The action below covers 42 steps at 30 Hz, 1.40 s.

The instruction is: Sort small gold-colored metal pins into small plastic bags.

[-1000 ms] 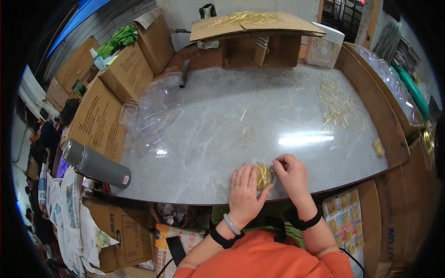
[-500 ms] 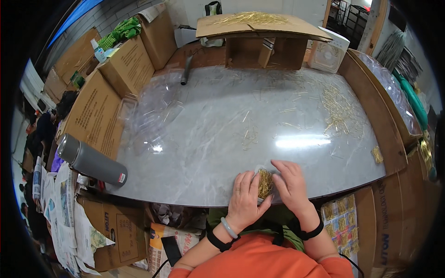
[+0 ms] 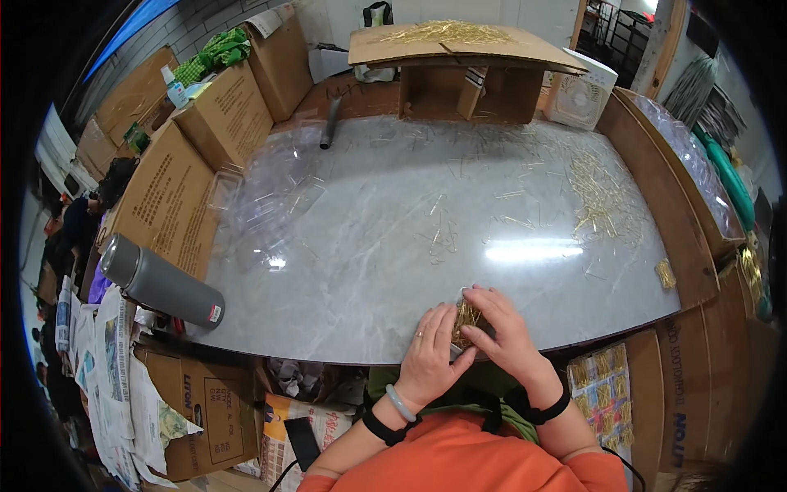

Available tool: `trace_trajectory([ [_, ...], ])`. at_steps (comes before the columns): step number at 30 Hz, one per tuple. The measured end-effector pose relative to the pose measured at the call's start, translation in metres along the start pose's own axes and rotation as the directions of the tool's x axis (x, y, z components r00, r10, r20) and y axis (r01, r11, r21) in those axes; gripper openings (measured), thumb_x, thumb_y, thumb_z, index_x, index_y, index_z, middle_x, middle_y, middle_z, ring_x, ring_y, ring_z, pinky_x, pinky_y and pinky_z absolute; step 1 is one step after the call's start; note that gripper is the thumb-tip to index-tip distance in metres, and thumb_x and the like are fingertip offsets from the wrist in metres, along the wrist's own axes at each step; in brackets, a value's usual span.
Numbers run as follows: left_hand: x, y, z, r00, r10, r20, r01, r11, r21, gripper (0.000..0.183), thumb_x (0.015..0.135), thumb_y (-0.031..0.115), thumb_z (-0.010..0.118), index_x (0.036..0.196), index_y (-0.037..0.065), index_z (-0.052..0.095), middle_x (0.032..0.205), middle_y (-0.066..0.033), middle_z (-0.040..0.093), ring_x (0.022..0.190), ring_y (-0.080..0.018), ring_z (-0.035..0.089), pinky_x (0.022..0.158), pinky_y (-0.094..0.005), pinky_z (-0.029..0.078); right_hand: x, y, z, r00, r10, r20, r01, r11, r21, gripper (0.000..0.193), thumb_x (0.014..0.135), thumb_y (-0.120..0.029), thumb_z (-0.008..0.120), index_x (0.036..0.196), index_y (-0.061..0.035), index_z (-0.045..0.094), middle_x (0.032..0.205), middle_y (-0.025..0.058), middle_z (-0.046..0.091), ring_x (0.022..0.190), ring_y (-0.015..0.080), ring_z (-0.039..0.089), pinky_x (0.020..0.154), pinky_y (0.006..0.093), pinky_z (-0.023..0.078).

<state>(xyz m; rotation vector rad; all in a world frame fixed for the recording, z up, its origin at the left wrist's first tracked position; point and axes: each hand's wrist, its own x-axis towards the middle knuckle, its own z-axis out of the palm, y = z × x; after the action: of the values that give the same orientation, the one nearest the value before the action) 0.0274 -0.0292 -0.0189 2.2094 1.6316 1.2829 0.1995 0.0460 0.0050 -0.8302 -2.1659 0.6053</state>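
Both hands meet at the near edge of the grey marble table point(image 3: 369, 246). Between them is a small clear packet of thin gold sticks point(image 3: 466, 321), pressed down on the tabletop. My left hand point(image 3: 430, 354) grips its left side with thumb and fingers. My right hand point(image 3: 507, 334) covers its right side, fingers curled over the top. A pale bangle and a dark band sit on the left wrist, a dark band on the right. Much of the packet is hidden under the fingers.
Loose gold sticks point(image 3: 602, 197) lie scattered at the right and middle of the table. Clear plastic packaging point(image 3: 270, 205) lies at the left. A grey flask point(image 3: 160, 283) rests on a cardboard box by the left edge. Boxes ring the table; a cardboard stand point(image 3: 459, 57) with sticks is at the back.
The hands have stayed at the near edge, shifting slightly on the packet. The view has tilted a little, nothing else on the table has moved.
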Motion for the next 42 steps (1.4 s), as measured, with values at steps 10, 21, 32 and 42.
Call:
trace_trajectory([
  [10, 0.003, -0.002, -0.007, 0.998, 0.053, 0.043, -0.051, 0.998, -0.044, 0.091, 0.079, 0.035, 0.087, 0.147, -0.007, 0.043, 0.143, -0.0271, 0.053, 0.134, -0.0442, 0.052, 0.112, -0.0501, 0.044, -0.004, -0.012, -0.001, 0.971, 0.237, 0.016, -0.237, 0.959, 0.155, 0.054, 0.085, -0.015, 0.081, 0.132, -0.0044, 0.057, 0.139, 0.0215, 0.051, 0.128, 0.0426, 0.052, 0.108, 0.0488, 0.045],
  [21, 0.011, -0.016, -0.039, 0.94, 0.008, 0.342, 0.178, 0.842, -0.509, 0.134, 0.078, 0.044, 0.088, 0.163, -0.001, -0.006, 0.165, -0.0279, 0.025, 0.154, -0.0391, 0.026, 0.124, -0.0456, 0.024, -0.012, -0.031, -0.005, 0.985, -0.029, 0.168, 0.089, 0.928, -0.361, 0.07, 0.084, -0.046, 0.077, 0.141, -0.0093, 0.057, 0.155, 0.0223, 0.042, 0.138, 0.0445, 0.042, 0.116, 0.057, 0.034],
  [32, -0.001, -0.009, -0.029, 0.98, 0.073, 0.185, -0.035, 0.979, -0.201, 0.09, 0.093, 0.044, 0.073, 0.155, -0.007, 0.032, 0.162, -0.0283, 0.029, 0.151, -0.0466, 0.027, 0.123, -0.0514, 0.026, -0.012, -0.03, 0.011, 0.987, 0.018, -0.16, -0.104, 0.833, -0.544, 0.065, 0.081, -0.03, 0.08, 0.137, -0.0065, 0.06, 0.15, 0.0223, 0.046, 0.131, 0.0448, 0.046, 0.109, 0.0518, 0.04],
  [42, 0.014, 0.011, -0.018, 0.964, 0.049, 0.261, -0.091, 0.984, 0.151, 0.077, 0.094, 0.048, 0.069, 0.143, -0.008, 0.049, 0.156, -0.0235, 0.04, 0.145, -0.0459, 0.036, 0.119, -0.0566, 0.031, -0.013, -0.018, -0.005, 0.976, 0.216, 0.011, -0.213, 0.969, -0.121, 0.087, 0.082, -0.02, 0.078, 0.156, -0.0023, 0.035, 0.156, 0.0237, 0.04, 0.147, 0.0431, 0.034, 0.121, 0.049, 0.031],
])
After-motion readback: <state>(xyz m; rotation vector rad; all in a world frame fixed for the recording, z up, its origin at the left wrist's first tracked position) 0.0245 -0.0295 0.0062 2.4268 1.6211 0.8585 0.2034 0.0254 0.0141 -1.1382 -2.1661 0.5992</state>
